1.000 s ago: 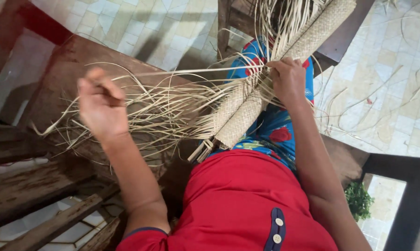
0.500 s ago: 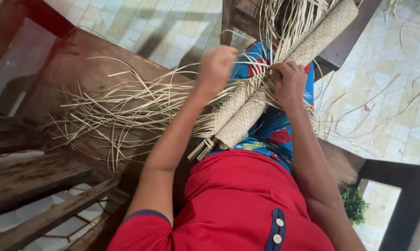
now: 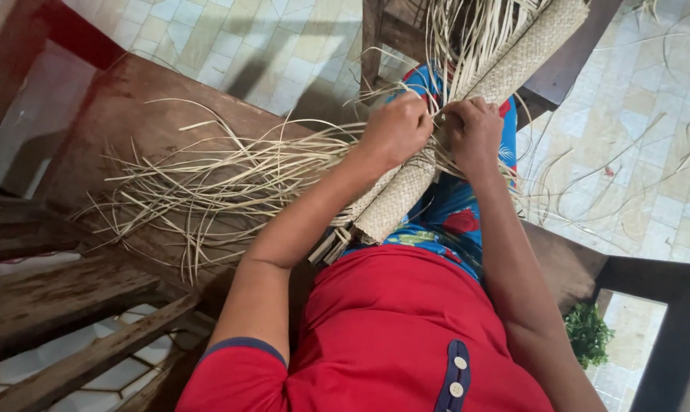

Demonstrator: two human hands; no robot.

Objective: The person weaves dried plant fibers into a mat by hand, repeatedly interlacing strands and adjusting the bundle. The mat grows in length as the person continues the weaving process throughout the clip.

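Both hands sit close together on the woven mat (image 3: 406,194), which lies across the lap: left hand (image 3: 397,130) and right hand (image 3: 475,133) curl shut, apparently pinching loose straw strips (image 3: 207,183) (fingertips hidden).

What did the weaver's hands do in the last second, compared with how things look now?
The left hand swung in from the loose straw strands on the wooden bench and came onto the woven mat strip, where it now pinches strands beside the right hand. It let go of nothing that I can see. The right hand stayed on the mat, and the mat stayed across the lap.
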